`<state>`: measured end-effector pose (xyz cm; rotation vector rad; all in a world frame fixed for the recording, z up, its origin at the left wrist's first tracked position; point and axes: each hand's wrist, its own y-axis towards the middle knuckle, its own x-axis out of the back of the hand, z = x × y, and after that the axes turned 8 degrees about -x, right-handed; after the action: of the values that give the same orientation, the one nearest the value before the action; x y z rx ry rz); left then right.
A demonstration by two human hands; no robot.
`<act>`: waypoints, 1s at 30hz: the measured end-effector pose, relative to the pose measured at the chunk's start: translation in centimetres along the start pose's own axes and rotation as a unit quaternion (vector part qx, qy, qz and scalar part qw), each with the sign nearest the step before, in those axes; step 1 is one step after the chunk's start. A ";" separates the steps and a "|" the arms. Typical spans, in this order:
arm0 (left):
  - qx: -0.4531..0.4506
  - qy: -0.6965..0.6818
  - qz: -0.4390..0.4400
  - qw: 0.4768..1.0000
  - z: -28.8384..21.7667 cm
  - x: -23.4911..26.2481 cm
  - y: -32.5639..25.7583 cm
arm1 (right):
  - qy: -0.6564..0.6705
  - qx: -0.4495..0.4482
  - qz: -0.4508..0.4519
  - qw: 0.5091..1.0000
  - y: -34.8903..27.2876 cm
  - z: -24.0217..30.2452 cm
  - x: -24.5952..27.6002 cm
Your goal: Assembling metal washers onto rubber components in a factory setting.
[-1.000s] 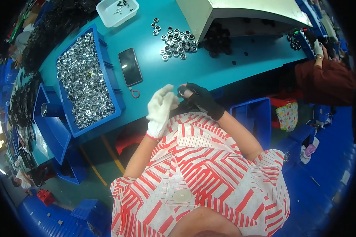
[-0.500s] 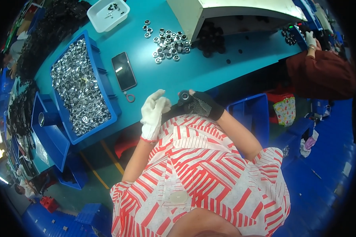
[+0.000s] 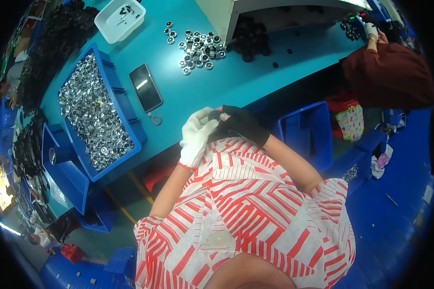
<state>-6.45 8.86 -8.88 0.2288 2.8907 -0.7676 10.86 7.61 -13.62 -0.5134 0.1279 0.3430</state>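
Part [image 3: 214, 115], small and dark, sits near the surface [image 3: 188, 91], grasped by the right hand [image 3: 246, 124]; I can't tell if the left hand [image 3: 196, 132] grips too. I judge this two-handed handling, next calling for steadiness.

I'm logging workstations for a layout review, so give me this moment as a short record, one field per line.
Left hand: white glove, fingers at the dark round part
Right hand: black glove with a bare fingertip showing, holding that part
Main stock: blue bin heaped with chrome round pieces
Surface: teal bench
Device: smartphone, screen up, right of the blue bin
Loose stock: chrome cluster beside a dark pile
Small parts: white tray with a few inside
Neighbour: person in dark red, at the right
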 end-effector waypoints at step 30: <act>0.078 0.104 -0.038 0.991 3.5 4.3 0.5 | 0.048 -0.110 -0.270 0.955 0.3 -23.3 5.2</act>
<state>-10.21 8.01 -12.86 0.2284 3.0504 -1.0444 14.79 -2.36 -34.94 -0.7621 0.0398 -0.2064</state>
